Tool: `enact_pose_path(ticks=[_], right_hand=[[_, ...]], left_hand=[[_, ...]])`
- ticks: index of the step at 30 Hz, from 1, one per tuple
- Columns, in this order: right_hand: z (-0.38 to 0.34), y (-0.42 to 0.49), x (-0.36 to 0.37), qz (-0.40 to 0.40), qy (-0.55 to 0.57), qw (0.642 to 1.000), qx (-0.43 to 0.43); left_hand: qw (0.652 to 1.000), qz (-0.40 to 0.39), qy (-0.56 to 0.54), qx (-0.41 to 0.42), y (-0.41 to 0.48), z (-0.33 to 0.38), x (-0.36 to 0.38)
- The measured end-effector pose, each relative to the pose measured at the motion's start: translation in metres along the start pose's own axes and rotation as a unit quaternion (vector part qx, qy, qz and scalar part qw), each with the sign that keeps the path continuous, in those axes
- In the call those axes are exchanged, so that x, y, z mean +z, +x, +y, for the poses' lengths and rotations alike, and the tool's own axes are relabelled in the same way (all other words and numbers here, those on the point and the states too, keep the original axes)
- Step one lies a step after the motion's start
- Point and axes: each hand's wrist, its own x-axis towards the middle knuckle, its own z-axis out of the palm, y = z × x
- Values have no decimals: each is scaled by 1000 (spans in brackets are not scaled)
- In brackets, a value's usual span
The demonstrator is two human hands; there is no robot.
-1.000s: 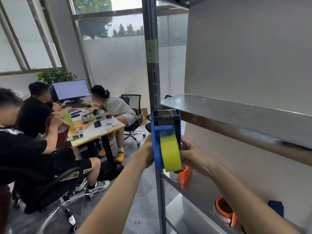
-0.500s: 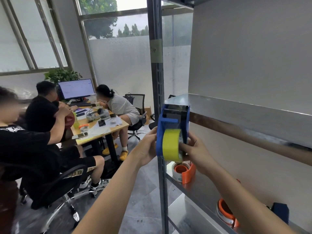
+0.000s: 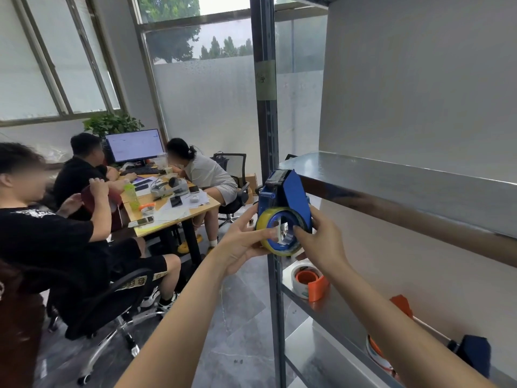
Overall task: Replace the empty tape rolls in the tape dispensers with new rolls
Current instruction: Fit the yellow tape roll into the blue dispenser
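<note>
- The yellow tape roll [image 3: 264, 225] could be left crooked on its hub if it is pressed unevenly. The blue dispenser [image 3: 282, 197], held in mid-air, could be dropped.
- The roll is seen full and glossy, seated in the dispenser between both grips.
- The left grip [image 3: 243, 245] is curled round the roll; the dispenser's side is pinched by the right grip [image 3: 319, 245].
- An orange dispenser [image 3: 310, 281] is seen on a shelf below the right grip.
</note>
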Motion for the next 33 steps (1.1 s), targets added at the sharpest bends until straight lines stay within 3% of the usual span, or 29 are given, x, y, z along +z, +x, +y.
enact_pose_path(ticks=[5,11,16,20,27,33], right_hand=[[-2,-1,-3,-66,-40,997,-9],[-14,-3,-14,-171,102,980,8],[-11,-4,-12,-115,154,981,16],[-4,-1,-11,-70,122,990,13],[6,-5,-26,-144,99,983,48],[22,-10,-35,-128,71,988,53]], left_hand=[[1000,-7,-10,-3,1,-4,-12],[996,-45,-72,23,0,-5,-6],[997,-64,-31,22,6,-2,-2],[999,-44,-27,12,12,-5,4],[999,-20,-39,-16,22,-18,-3],[998,8,-36,-46,30,-39,-3]])
